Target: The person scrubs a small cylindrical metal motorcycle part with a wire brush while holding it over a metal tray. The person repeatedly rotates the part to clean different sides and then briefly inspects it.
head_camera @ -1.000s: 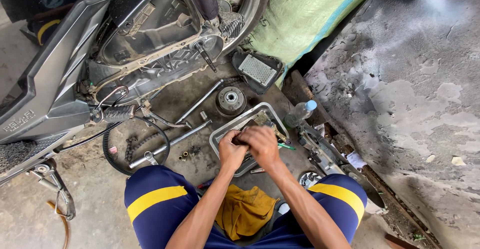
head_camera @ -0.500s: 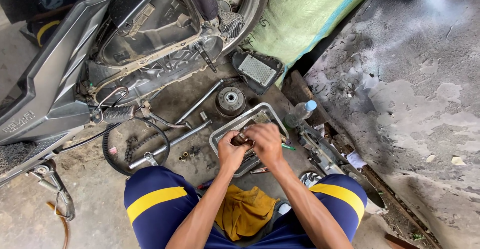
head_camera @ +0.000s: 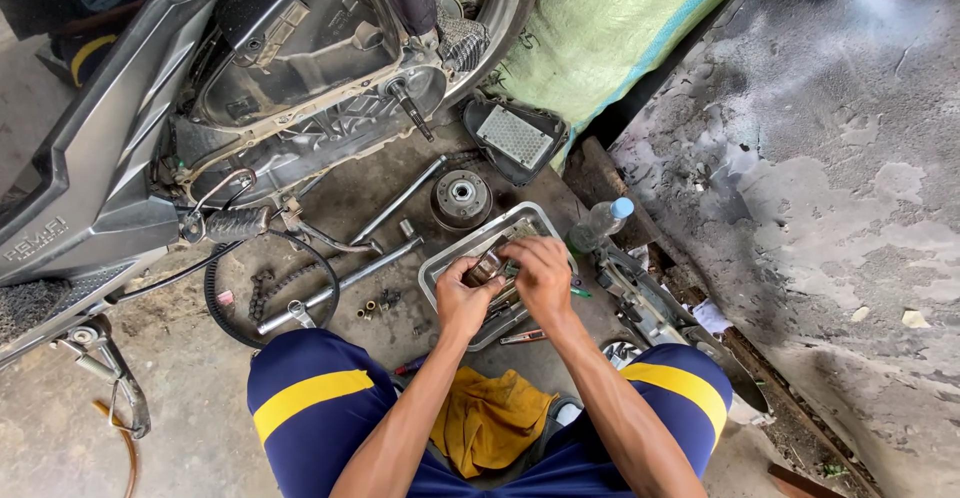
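The person squats on the floor (head_camera: pixel 150 428) over a metal tray (head_camera: pixel 445 268), both hands meeting above it. The left hand (head_camera: pixel 466 298) is closed around a small brownish metal part (head_camera: pixel 484 270), holding it just over the tray's middle. The right hand (head_camera: pixel 538 273) curls over the part from the far side, its fingers (head_camera: pixel 510 251) bent down onto the part's top edge; whether they pinch it or only press on it cannot be told. The part sits between the two hands, slightly nearer the left palm, and touches both. Its shape is mostly hidden by the fingers, so its long axis cannot be read with confidence.

The tray lies slantwise in front of the knees, its long side running from lower left to upper right, with more small metal pieces lying in it under the hands. Just beyond it stands a round clutch drum (head_camera: pixel 461 196), and to the right a plastic bottle (head_camera: pixel 598 223) lies tilted. Left of the tray, two long bars (head_camera: pixel 340 283) lie on the floor near a drive belt (head_camera: pixel 222 308). A yellow rag (head_camera: pixel 490 423) sits between the legs. The scooter (head_camera: pixel 110 178) with its open engine case (head_camera: pixel 300 58) stands beyond all this, well apart from the hands.
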